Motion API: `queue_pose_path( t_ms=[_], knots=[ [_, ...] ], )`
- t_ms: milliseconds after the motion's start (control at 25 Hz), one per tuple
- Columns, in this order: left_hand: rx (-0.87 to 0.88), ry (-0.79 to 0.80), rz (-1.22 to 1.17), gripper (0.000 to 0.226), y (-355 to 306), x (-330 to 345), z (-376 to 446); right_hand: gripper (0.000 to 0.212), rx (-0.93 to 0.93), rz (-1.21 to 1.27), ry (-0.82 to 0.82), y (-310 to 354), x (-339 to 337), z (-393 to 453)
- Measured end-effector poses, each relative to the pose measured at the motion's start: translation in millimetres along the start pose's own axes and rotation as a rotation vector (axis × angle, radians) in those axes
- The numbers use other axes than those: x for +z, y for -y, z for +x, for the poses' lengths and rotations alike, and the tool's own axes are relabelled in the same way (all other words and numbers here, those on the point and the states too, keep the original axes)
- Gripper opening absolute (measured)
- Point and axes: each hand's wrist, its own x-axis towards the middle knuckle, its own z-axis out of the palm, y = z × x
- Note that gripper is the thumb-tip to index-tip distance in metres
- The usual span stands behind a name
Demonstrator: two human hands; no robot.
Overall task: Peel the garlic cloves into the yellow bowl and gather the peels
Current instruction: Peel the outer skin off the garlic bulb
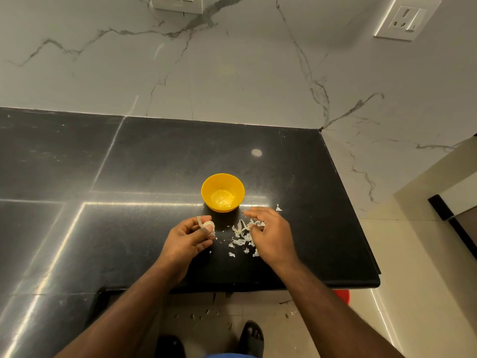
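black bench [154, 164] under marble wall; no writing shows. left hand [189, 239] pinches a garlic clove [208, 225] near the yellow bowl [222, 191]. right hand [268, 232], fingers loosely curled, touches peels [240, 237].

A home kitchen: a polished black stone surface [180, 156] meets a white grey-veined marble wall [232, 68] (with white wall sockets [407, 18]), above a cream tiled floor [418, 254].
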Motion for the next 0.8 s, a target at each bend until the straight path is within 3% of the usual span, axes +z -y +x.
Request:
queue_pose_path(
  t_ms=[280, 440, 520, 640, 800],
  knots=[
    [0.099, -0.148, 0.011, 0.02, 6, -16, 8, 0.027, -0.054, 0.008, 0.017, 2, 17, -13],
    [0.134, -0.171, -0.042, 0.016, 8, -20, 11, 0.013, -0.035, 0.025, 0.0, 0, 36, -16],
    [0.144, -0.194, -0.101, 0.018, 9, -23, 14, 0.027, -0.054, 0.107, 0.003, 3, 45, -18],
    [0.163, -0.273, -0.202, 0.018, 9, -25, 17, 0.037, 0.009, 0.296, 0.137, 28, 76, -26],
    [0.21, -0.384, -0.175, 0.022, 9, -23, 18, 0.046, 0.015, 0.331, 0.216, 43, 119, -42]
  ],
)
